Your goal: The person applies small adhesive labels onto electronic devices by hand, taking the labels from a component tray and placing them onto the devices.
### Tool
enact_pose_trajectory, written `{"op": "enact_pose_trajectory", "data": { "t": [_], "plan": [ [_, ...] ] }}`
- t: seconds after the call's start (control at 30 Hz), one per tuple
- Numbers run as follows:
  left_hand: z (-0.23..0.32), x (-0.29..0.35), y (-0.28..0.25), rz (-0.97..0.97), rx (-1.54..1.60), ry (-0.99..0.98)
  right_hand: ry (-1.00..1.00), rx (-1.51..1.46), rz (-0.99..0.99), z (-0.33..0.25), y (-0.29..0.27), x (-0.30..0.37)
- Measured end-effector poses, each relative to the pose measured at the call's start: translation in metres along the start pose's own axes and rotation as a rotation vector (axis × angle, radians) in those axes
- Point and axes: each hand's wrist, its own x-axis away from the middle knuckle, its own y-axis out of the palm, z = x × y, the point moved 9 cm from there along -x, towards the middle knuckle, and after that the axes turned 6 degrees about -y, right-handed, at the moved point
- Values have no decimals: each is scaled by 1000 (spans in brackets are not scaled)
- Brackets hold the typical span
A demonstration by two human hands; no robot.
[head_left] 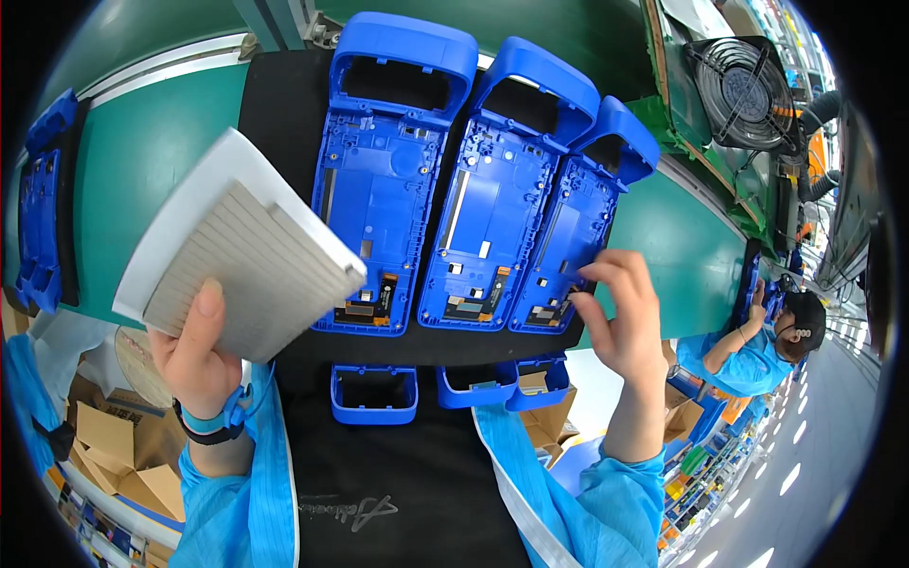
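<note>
My left hand (pixel 204 346) grips a stack of sheets (pixel 251 256), with grey strips on a white backing, the thumb pressed on top. Three blue plastic housings lie side by side on a black mat. The left housing (pixel 383 189) and the middle housing (pixel 502 189) show ribbed insides with dark flex cables near the lower ends. Over the lower right edge of the right housing (pixel 573 218) is my right hand (pixel 620 317), its thumb and index finger curved and slightly apart. Nothing shows between those fingertips. Each housing has a raised blue frame at its far end.
Small blue frames (pixel 374 417) sit along the mat's near edge. More blue parts (pixel 40 227) stand at the far left. A black fan (pixel 743 92) is at the upper right. Open cardboard boxes (pixel 109 440) are at lower left. Another person (pixel 757 350) works at the right.
</note>
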Motion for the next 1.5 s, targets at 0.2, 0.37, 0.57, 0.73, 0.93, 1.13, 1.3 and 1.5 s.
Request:
{"op": "enact_pose_trajectory", "data": {
  "t": [0.2, 0.37, 0.57, 0.73, 0.93, 1.13, 1.3, 1.5],
  "plan": [
    [-11, -5, 14, -106, -33, -344, 668, -259, 219, 84, 12, 66],
    [9, -2, 62, -342, -109, -381, 653, -780, 394, 69, 44, 63],
    [0, -8, 34, -203, -124, -336, 534, -914, 558, 61, 41, 65],
    [-1, -5, 34, -280, -119, -329, 505, -1046, 574, 58, 42, 69],
    [53, 11, 87, -512, 65, -261, 393, -1066, 794, 67, 0, 103],
    [15, 27, 212, -923, 74, -608, 491, -848, 941, 136, -50, 197],
    [-55, 75, 297, -1236, -34, -908, 687, -842, 834, 227, -35, 273],
    [-112, 122, 328, -1346, -149, -948, 722, -1282, 1990, 240, 18, 380]
  ]
}}
